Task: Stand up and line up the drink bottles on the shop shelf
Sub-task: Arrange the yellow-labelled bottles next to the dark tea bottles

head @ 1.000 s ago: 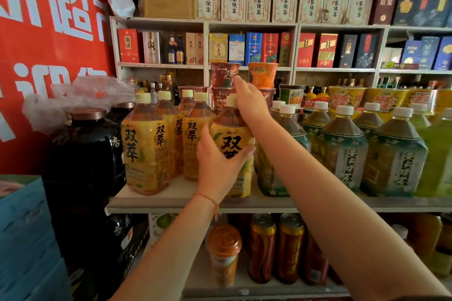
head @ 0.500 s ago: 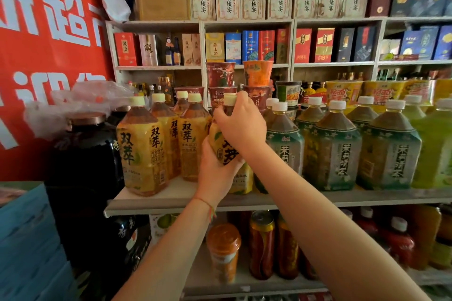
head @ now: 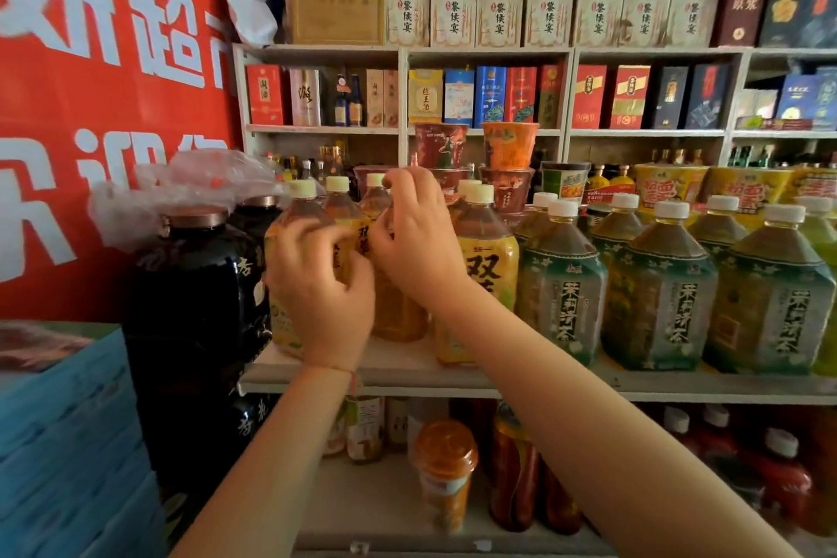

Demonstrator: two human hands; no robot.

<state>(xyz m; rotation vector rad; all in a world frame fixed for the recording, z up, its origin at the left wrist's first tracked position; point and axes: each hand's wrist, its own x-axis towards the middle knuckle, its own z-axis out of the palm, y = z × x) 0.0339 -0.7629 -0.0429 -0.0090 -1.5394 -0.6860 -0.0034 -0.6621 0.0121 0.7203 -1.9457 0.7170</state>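
Note:
Several yellow tea bottles with cream caps stand at the left end of the white shelf. My left hand is wrapped around the front-left yellow bottle, fingers on its shoulder. My right hand is closed on the neck of the amber-looking middle bottle just behind and to the right; its cap is hidden by my fingers. The yellow bottle with large black characters stands upright and free to the right of my right hand, next to a row of green tea bottles.
Big dark jars under a plastic bag crowd the shelf's left end, with blue boxes below them. Cup noodles are stacked behind the bottles. The lower shelf holds an orange-lidded cup and dark bottles. Boxed goods fill the back shelves.
Both hands have let go of the yellow bottle with the black characters, which now stands by the green row. They moved left onto the two bottles beside it. The camera moved closer.

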